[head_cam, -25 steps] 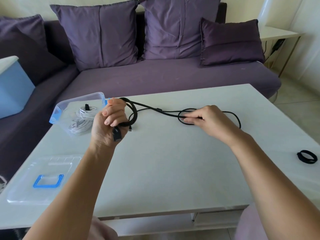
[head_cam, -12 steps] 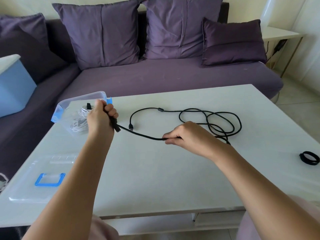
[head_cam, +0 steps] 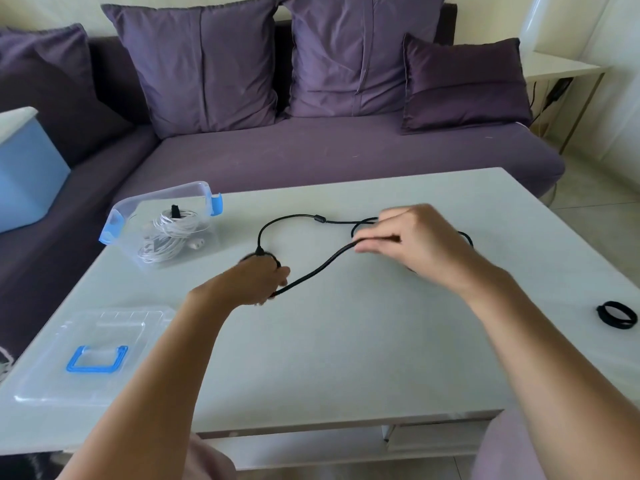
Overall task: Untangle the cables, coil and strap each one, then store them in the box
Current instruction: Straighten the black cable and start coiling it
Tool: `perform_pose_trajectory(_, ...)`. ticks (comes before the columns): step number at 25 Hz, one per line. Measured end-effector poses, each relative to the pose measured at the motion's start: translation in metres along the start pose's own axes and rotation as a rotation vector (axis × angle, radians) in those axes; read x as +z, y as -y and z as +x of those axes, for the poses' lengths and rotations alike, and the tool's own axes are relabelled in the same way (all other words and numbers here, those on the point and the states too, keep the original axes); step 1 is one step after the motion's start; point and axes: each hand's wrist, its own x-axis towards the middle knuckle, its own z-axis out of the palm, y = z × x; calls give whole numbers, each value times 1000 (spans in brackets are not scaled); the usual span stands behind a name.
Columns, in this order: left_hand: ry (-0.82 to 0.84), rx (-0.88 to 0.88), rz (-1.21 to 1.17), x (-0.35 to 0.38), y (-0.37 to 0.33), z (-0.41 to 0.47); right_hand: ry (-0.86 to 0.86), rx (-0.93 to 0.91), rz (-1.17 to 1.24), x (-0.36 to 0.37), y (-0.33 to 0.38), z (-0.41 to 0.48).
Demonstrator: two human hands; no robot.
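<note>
Left hand (head_cam: 254, 280): gripped one end of the black cable (head_cam: 329, 261).
Right hand (head_cam: 412, 244): pinched the same cable further along; blurred.
Cable: sagged between the hands, loose loops lying on the table (head_cam: 346, 358) beyond.
Box (head_cam: 162, 196): open, far left, white cables (head_cam: 169, 233) inside.
Risk: a hasty pull could tighten those loops into a fresh knot.

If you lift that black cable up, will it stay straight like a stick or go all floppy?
Probably floppy: the black cable curves between the left hand and the right hand, and the rest lies in loose loops on the table. It likely feels light, since a pinch seems enough to lift it.
</note>
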Motion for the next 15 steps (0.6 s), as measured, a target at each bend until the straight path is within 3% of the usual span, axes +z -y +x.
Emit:
perform_pose_trajectory(2, 311, 6, -112, 2, -12, -12, -126, 53, 20, -13, -14, -2)
perform_pose_trajectory(5, 588, 130, -368, -14, -23, -27, -262, 136, 37, -28, -29, -5)
perform_pose_trajectory(6, 681, 172, -505, -19, -25, -29, -293, 165, 42, -30, -34, -6)
perform_pose_trajectory(9, 1242, 331, -1044, -32, -22, -31, -363, 230, 45, -31, -43, -7)
perform_pose_trajectory(10, 1341, 407, -1163, -34, -20, -32, -379, 237, 39, -30, -45, -7)
perform_pose_trajectory(13, 1306, 577, -1435, -43, -18, -38, -359, 248, 45, -23, -43, -5)
perform_pose_trajectory(15, 1190, 643, -1704, -45, -17, -40, -287, 262, 48, -15, -41, -4)
